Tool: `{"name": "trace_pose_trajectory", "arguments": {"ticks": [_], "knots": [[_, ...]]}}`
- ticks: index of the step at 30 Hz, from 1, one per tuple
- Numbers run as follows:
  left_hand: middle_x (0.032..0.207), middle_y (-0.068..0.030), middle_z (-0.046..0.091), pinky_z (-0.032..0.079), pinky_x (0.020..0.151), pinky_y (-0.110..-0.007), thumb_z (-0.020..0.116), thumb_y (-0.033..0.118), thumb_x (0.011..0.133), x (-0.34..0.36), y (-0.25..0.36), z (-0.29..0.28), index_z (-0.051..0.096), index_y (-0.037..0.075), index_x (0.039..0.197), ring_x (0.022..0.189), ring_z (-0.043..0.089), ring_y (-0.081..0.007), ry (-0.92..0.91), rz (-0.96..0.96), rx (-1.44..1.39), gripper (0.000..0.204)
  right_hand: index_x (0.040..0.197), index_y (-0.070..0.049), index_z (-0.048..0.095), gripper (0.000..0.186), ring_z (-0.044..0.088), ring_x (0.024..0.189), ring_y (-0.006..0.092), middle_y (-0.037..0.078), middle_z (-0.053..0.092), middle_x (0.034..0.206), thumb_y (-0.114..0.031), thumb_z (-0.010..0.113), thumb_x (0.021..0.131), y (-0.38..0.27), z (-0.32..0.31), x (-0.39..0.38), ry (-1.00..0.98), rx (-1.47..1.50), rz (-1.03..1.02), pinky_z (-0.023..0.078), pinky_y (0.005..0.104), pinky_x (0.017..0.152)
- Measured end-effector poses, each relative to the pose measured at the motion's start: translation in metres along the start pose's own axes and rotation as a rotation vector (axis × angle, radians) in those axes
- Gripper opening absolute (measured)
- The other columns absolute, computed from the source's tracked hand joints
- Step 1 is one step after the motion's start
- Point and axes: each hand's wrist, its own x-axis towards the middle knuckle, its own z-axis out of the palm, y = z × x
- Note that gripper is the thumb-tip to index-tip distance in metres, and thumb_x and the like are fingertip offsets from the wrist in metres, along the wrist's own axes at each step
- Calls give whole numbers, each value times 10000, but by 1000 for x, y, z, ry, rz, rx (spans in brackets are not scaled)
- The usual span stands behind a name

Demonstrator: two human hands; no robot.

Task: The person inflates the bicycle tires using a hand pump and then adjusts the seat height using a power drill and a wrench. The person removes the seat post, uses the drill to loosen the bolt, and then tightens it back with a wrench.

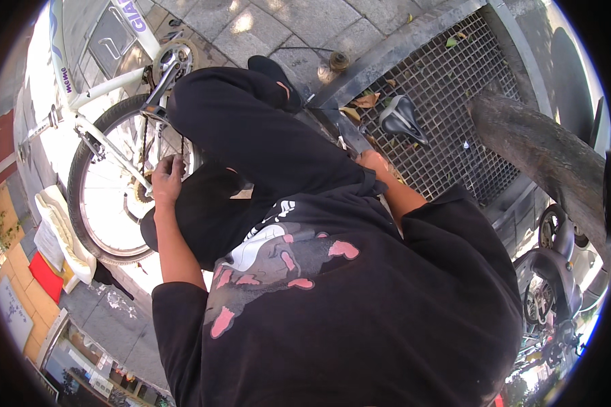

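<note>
A white bicycle [108,88] is at my left, its rear wheel [81,197] beside my knee. My left hand [168,178] is closed next to the rear sprocket [140,190]. Its fingertips meet the lower run of the chain [182,144]; whether they pinch it or something small is hidden. The crankset [173,64] and a pedal [154,110] sit farther off, by my bent knee. To the right, my right hand [372,161] is closed low beside my thigh, near a small pale object [343,142] at the metal frame's edge. What it grips cannot be made out.
A black bicycle saddle [402,119] lies on a metal grate [448,81] with dry leaves [366,100]. A tree trunk [536,136] leans across the right. A small round brownish object [339,62] stands on the paving. Folded cream cloth [64,230] lies left; parked scooters [553,278] are at far right.
</note>
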Motion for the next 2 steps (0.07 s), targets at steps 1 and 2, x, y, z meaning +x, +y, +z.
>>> {"name": "trace_pose_trajectory", "arguments": {"ticks": [1,2], "knots": [[849,-67,745,552,740,-280,724,362,1043,1,-1,1,737,-38,1174,775,688,-118,-6,-8,-3,422,1328,-71,725,494,654,1302,414,239,709,1341,-397,536,1009,1,5,4,-41,-15,6,511,489,1105],[852,-66,748,555,747,-280,731,363,1039,3,-1,1,737,-34,1197,788,697,-120,-12,-15,-6,427,1352,-82,718,505,646,1317,413,244,704,1349,-410,542,1012,8,19,15,-81,-30,11,502,495,1118]]}}
